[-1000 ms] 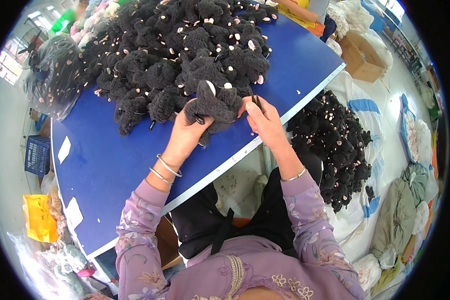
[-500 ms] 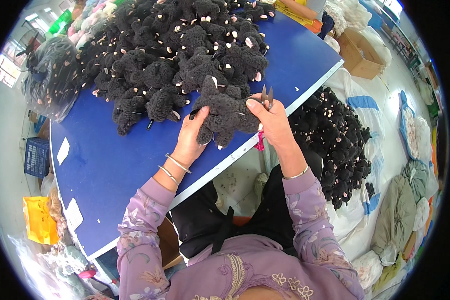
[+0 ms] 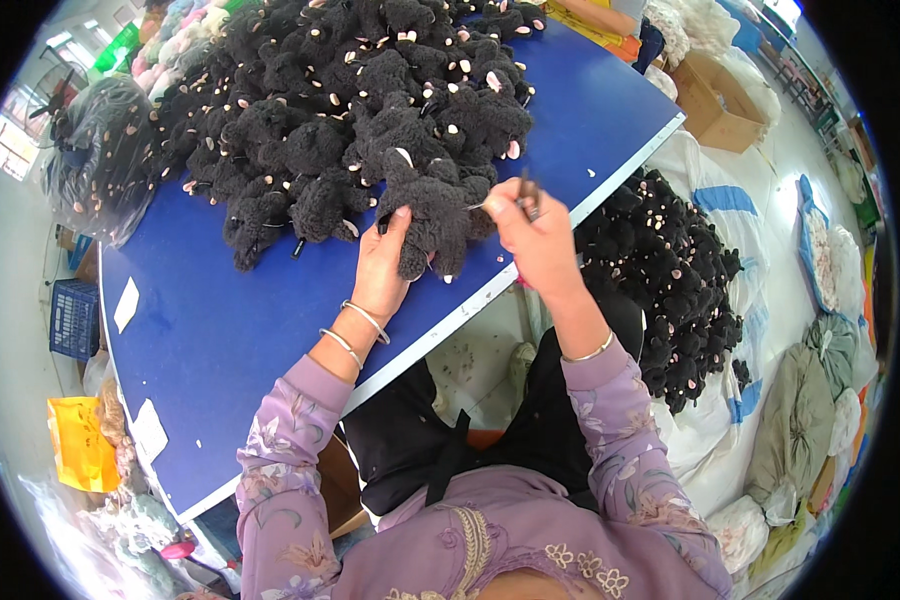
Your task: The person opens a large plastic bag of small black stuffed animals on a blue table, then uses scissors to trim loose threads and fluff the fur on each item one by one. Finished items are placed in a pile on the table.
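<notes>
Apparent tensioning: left hand [image 3: 382, 275] grips black plush toy [image 3: 436, 215]; right hand [image 3: 540, 245] holds thread [image 3: 476, 207] and scissors [image 3: 529, 197]; next move needs steadiness.

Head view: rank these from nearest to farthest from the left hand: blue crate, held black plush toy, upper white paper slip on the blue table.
1. Black plush toy: in the left hand, touching it.
2. Upper white paper slip: to its left, on the blue table.
3. Blue crate: farther left, beyond the table's edge.
</notes>
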A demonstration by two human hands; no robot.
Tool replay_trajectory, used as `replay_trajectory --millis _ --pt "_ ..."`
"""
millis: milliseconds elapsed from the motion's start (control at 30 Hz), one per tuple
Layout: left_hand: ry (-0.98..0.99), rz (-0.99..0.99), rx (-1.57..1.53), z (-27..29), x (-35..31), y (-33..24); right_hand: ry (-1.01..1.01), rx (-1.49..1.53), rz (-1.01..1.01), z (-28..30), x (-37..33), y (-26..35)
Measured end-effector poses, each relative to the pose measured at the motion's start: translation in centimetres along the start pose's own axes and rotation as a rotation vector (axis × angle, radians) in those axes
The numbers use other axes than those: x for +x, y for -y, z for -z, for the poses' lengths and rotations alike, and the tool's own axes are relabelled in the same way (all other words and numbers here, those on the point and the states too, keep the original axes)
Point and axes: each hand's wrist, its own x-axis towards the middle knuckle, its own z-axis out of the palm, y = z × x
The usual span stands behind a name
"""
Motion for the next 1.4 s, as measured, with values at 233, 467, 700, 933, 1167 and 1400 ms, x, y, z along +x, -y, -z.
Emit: replay_trajectory --millis 233,467,700,933,1167,1400 --pt "0.036 0.046 -0.048 1.0 0.3 0.2 0.094 -0.083 -0.033 1.9 0.3 -0.1" --pt "0.011 -0.026 -0.068 -0.1 -0.1 0.0 0.288 -0.536 0.087 1.1 -0.4 0.0" --pt "0.007 0.006 -0.017 0.5 0.1 0.8 0.241 -0.548 0.168 0.2 -0.2 -0.2" --pt "0.021 -0.001 0.002 0.4 0.0 0.7 0.195 -0.640 0.191 -0.1 0.0 -0.4" --pt "0.025 0.090 -0.102 -0.2 -0.1 -0.6 0.132 0.040 0.116 0.4 -0.4 -0.9" --pt "-0.001 -0.005 -0.045 0.0 0.3 -0.1 0.205 -0.408 0.378 -2.8 -2.1 0.1"
